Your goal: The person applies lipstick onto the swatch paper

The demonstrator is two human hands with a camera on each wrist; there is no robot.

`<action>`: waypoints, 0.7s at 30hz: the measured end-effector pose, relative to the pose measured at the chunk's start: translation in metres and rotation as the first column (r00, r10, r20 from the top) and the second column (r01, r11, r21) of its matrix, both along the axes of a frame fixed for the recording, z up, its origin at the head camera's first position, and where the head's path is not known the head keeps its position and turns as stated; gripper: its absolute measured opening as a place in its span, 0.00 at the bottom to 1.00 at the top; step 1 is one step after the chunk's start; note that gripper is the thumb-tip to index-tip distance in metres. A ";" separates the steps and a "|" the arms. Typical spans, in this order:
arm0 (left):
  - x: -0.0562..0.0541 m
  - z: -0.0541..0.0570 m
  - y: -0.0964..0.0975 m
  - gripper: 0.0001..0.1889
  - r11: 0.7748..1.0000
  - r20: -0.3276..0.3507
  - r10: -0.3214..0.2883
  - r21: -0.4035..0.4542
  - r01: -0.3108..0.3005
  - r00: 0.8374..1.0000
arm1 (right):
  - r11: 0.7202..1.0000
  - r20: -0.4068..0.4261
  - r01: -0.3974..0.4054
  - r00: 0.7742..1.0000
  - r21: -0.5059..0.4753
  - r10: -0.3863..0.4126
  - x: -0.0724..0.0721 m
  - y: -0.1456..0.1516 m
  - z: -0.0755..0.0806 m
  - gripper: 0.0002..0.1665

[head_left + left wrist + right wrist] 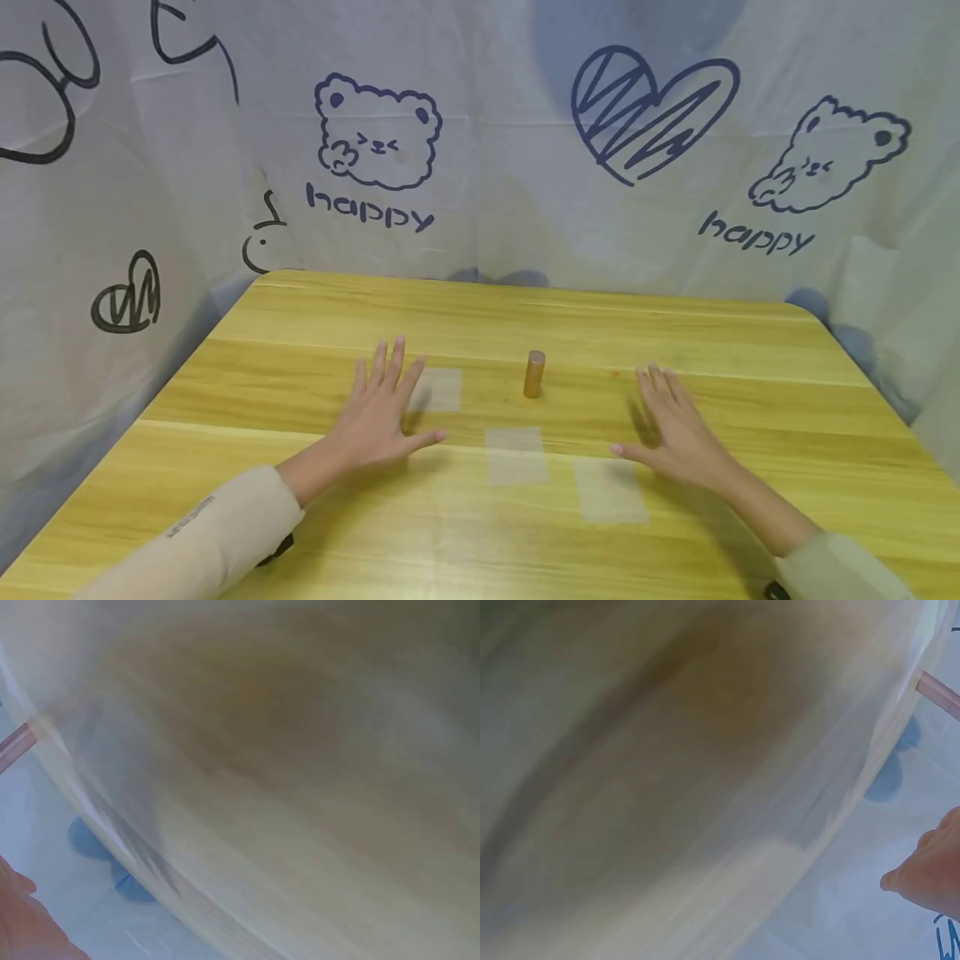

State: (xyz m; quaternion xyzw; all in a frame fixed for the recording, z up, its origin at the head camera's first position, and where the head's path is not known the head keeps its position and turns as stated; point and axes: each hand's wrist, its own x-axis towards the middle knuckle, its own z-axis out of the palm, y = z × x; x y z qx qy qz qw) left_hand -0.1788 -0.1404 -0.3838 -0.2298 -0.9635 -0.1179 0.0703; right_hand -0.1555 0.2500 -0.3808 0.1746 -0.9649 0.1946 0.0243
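Observation:
A small copper-coloured cylinder stands upright near the middle of the wooden table. My left hand is to its left, fingers straight and spread, with nothing held; its fingertips are beside a pale square patch. On the other side my right hand has its fingers extended and thumb out toward the middle, also holding nothing. In the left wrist view the cylinder shows at the left edge, above part of the left hand. The right wrist view has the cylinder at upper right and part of the right hand below.
Two more pale square patches lie nearer me, one in the middle and one to the right. Behind the table's far edge hangs a white cloth backdrop with drawn bears, hearts and the word happy.

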 end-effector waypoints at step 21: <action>-0.023 0.014 0.041 0.50 0.995 0.053 -0.045 0.087 0.040 0.998 | 0.976 0.062 -0.063 0.995 -0.207 0.078 -0.031 -0.035 -0.002 0.56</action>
